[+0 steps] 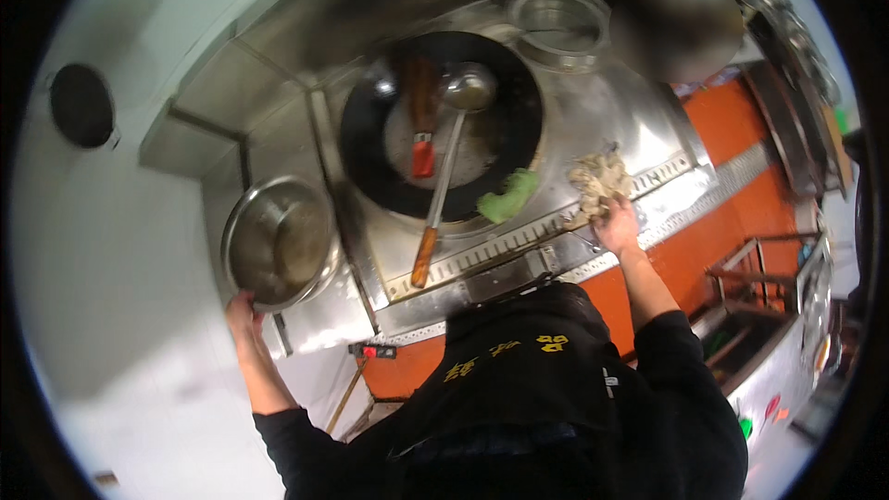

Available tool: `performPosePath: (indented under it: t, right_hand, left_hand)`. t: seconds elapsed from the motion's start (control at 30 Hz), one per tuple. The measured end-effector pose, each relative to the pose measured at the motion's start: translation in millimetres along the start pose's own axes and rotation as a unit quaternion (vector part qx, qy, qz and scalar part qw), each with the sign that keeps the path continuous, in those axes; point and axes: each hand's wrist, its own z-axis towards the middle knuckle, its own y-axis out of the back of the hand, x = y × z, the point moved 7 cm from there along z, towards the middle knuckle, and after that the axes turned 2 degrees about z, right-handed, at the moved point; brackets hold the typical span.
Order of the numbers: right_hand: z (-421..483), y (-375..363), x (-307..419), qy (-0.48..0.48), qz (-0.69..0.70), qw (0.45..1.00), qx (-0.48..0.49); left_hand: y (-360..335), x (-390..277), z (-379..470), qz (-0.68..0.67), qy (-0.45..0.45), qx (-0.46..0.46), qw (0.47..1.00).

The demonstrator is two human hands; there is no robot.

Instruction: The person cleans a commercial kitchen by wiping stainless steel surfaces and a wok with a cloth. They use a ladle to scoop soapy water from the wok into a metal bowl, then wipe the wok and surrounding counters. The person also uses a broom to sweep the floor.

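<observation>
My left hand grips the near rim of a round steel basin with some liquid in it, on the steel counter at the left. My right hand is closed on a crumpled beige cloth at the stove's front edge. Between them a black wok holds cloudy liquid. A steel ladle with a wooden handle leans across its rim, beside a brush with a red end and a brown handle. A green mesh cloth lies over the wok's right front rim.
Behind the wok, to the right, stands a round steel pot. A large blurred round pan is at the back right. A slotted drain strip runs along the stove front. A metal rack stands on the orange floor at the right.
</observation>
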Motion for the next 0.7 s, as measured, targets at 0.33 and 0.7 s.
performPosePath:
  t: [0.33,0.7]
  right_hand:
    - [34,-7,10,-0.027,-0.069,0.994,0.083]
    - [87,-1,-32,0.043,-0.149,0.987,-0.045]
  left_hand:
    - [-138,-197,-134,0.335,-0.247,0.058,0.907]
    - [-396,-247,-279,0.434,-0.345,0.189,0.811]
